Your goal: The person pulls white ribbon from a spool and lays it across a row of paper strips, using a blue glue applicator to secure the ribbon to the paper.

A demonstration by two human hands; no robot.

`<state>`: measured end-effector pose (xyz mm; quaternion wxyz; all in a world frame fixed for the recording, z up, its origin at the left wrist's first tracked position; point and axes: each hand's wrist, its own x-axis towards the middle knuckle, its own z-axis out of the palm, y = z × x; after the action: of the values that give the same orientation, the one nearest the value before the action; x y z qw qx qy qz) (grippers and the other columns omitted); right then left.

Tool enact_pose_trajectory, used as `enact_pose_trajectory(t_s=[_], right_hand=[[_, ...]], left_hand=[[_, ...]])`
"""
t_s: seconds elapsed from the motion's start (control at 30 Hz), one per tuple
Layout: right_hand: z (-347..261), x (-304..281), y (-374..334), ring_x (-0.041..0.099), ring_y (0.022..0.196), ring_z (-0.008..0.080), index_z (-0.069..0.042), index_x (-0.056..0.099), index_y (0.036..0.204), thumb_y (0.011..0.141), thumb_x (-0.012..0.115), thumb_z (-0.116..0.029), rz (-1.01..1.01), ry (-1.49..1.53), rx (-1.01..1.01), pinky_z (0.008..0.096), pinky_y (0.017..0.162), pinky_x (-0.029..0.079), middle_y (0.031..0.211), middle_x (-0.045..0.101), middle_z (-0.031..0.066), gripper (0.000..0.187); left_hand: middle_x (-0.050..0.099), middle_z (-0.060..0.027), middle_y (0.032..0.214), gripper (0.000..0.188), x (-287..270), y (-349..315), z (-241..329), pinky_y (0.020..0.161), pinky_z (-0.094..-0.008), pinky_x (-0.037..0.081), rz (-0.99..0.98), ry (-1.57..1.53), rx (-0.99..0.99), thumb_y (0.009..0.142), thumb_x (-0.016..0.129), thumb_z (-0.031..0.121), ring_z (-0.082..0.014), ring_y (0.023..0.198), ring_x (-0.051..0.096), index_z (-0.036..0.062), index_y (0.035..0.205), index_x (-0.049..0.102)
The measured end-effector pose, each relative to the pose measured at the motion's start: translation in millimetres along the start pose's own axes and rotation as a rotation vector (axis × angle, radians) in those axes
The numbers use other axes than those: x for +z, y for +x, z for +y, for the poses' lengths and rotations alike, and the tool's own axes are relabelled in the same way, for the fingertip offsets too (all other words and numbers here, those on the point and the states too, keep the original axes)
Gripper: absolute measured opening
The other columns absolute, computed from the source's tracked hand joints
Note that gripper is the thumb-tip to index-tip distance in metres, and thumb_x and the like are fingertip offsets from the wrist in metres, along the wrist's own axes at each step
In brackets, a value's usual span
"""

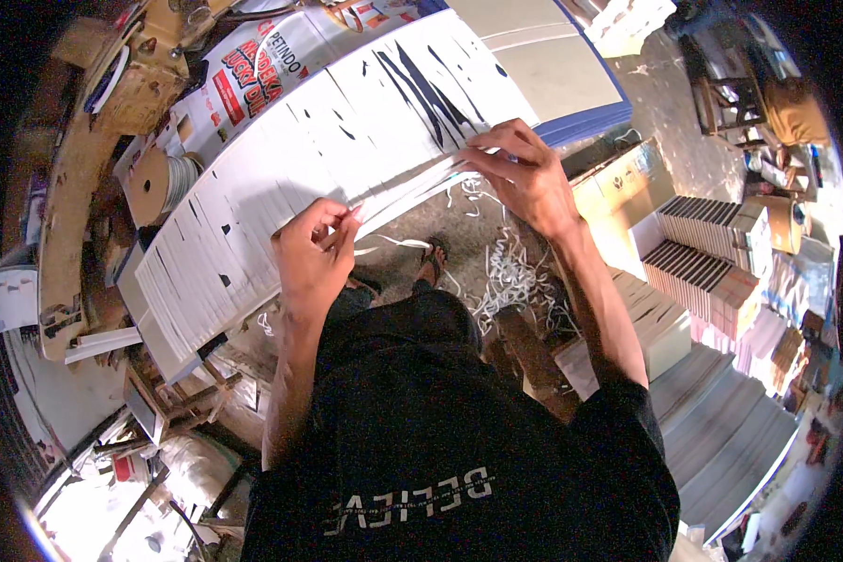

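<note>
A long row of white paper blocks, pressed together with dark gaps and torn black patches on the face, runs across the bench in front of me. Along its near edge stretches a thin white strip. My left hand pinches the strip near its left part, thumb against fingertips. Farther right, my right hand pinches it at the block's near right corner. The exact grip of the right fingertips is partly hidden. A loose white end curls down below the strip.
White strip scraps litter the floor by my feet. A spool stands beyond the row at left. Blue-edged boards lie at the far right. Stacked books, an open cardboard box and paper piles crowd the right side.
</note>
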<state>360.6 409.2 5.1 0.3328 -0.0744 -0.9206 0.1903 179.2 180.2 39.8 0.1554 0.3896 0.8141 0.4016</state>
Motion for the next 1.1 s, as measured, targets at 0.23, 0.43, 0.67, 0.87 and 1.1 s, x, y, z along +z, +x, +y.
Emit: enact_pose_trajectory(t_s=[0.23, 0.43, 0.67, 0.87, 1.1], right_hand=[[9, 8, 1, 0.066, 0.095, 0.0241, -0.011, 0.076, 0.103, 0.070, 0.070, -0.001, -0.117, 0.028, -0.053, 0.0344, 0.081, 0.059, 0.101, 0.072, 0.0017, 0.036], [8, 11, -2, 0.066, 0.096, 0.0242, -0.014, 0.076, 0.104, 0.073, 0.070, 0.000, -0.148, 0.067, -0.001, 0.0349, 0.082, 0.060, 0.101, 0.073, 0.0023, 0.034], [-12, 21, 6, 0.067, 0.097, 0.0243, -0.014, 0.076, 0.103, 0.075, 0.074, -0.004, -0.180, 0.137, -0.011, 0.0357, 0.082, 0.060, 0.103, 0.072, 0.0023, 0.030], [-11, 22, 6, 0.067, 0.098, 0.0248, -0.015, 0.076, 0.100, 0.075, 0.074, -0.004, -0.155, 0.126, -0.025, 0.0358, 0.085, 0.060, 0.103, 0.073, 0.0008, 0.027], [-17, 29, 5, 0.066, 0.099, 0.0242, -0.016, 0.076, 0.100, 0.073, 0.075, -0.005, -0.169, 0.104, -0.020, 0.0351, 0.085, 0.060, 0.102, 0.072, 0.0003, 0.029]], left_hand=[[0.067, -0.0052, 0.071, 0.011, 3, -4, -9, 0.052, -0.0244, 0.044, 0.027, -0.019, -0.010, 0.087, 0.074, 0.005, -0.0060, 0.056, 0.054, -0.0022, 0.089, 0.066], [0.070, -0.0089, 0.075, 0.012, 2, 0, -10, 0.055, -0.0263, 0.049, 0.040, 0.047, -0.037, 0.086, 0.075, 0.005, -0.0088, 0.060, 0.061, -0.0019, 0.091, 0.068], [0.071, -0.0099, 0.076, 0.011, 4, 1, -12, 0.059, -0.0261, 0.052, 0.048, -0.022, -0.053, 0.086, 0.075, 0.003, -0.0098, 0.064, 0.065, -0.0031, 0.092, 0.068], [0.072, -0.0114, 0.077, 0.011, 5, -1, -12, 0.060, -0.0268, 0.053, 0.041, -0.017, -0.044, 0.085, 0.076, 0.002, -0.0125, 0.064, 0.066, -0.0027, 0.091, 0.068], [0.072, -0.0111, 0.079, 0.013, 10, -1, -21, 0.060, -0.0308, 0.053, 0.080, 0.015, 0.017, 0.084, 0.077, 0.005, -0.0172, 0.064, 0.068, -0.0003, 0.090, 0.067]])
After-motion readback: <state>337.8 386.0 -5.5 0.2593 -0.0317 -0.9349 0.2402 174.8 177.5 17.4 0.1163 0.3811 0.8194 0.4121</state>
